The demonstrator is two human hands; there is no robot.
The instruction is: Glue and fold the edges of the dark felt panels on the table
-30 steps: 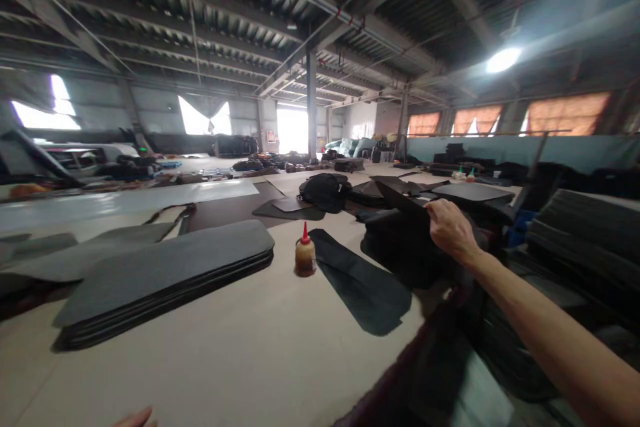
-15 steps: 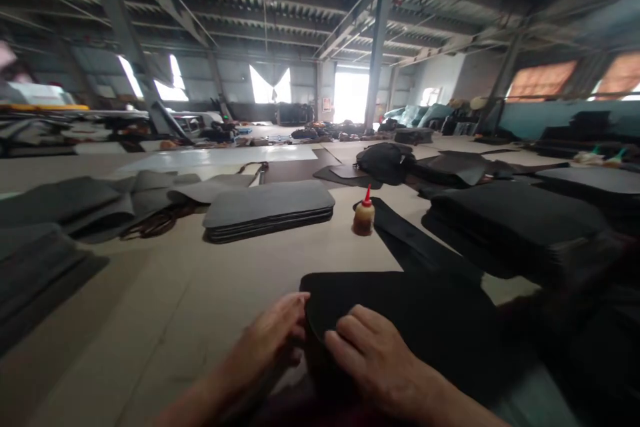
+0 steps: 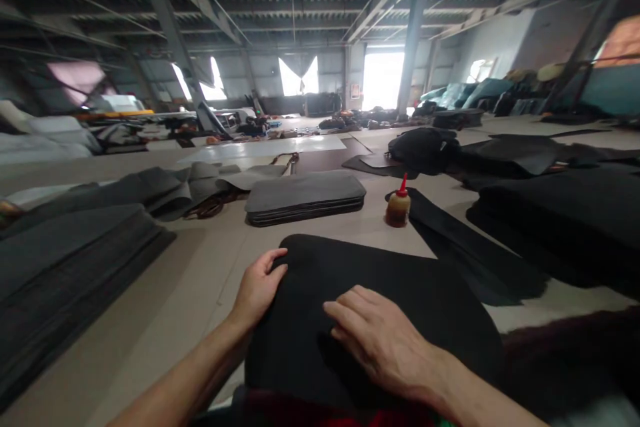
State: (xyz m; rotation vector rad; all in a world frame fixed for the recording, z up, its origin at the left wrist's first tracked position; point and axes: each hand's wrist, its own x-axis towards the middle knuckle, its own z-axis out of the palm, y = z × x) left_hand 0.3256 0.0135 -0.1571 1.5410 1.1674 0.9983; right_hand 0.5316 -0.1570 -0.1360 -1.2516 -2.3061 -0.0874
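Observation:
A black sheet with rounded corners (image 3: 410,293), of leather-like or fabric-like material, lies in front of me on the near side of the table. At its left edge, my left hand (image 3: 257,287) grips the border, with thumb and forefinger on the rim. My right hand (image 3: 377,333) is over the middle of the sheet, fingers bent and close together. Its palm side is hidden, so whatever it may hold cannot be made out. Beyond the sheet stands a squeeze bottle with a red nozzle (image 3: 398,207), partly filled with brown liquid.
A stack of grey panels (image 3: 305,193) lies past the sheet. Thicker grey stacks (image 3: 75,267) rise at the left, dark ones (image 3: 565,220) at the right. A black strip (image 3: 470,253) lies beside the bottle. A black bundle (image 3: 423,149) sits farther back on the table (image 3: 200,293).
The view has turned left. The black sheet now shows more fully and lies farther left. My left hand has gone from beside its corner to holding its left edge; my right hand stays over it.

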